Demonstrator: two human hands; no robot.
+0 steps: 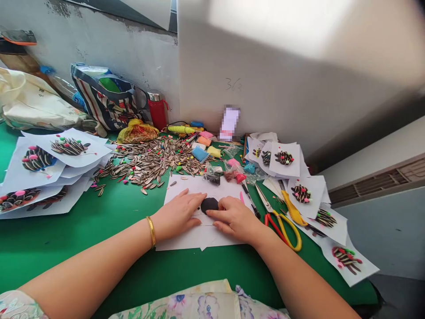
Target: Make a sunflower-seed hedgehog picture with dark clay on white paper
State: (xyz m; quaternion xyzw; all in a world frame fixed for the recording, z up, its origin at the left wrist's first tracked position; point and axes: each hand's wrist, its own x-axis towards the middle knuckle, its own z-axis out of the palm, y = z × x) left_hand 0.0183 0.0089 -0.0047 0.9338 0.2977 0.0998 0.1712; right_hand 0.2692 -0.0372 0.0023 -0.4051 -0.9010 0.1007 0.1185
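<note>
A flat black lump of clay lies on a white sheet of paper on the green table. My left hand rests on the paper to the left of the lump, fingers stretched flat toward it. My right hand lies to the lump's right, fingers curled, with the thumb and forefinger pressing on its edge. A gold bangle sits on my left wrist.
A heap of striped sunflower seeds lies behind the paper. Finished seed-and-clay pictures on white sheets are stacked at left and right. Scissors with yellow and red handles, coloured clay blocks, a red flask and bags stand around.
</note>
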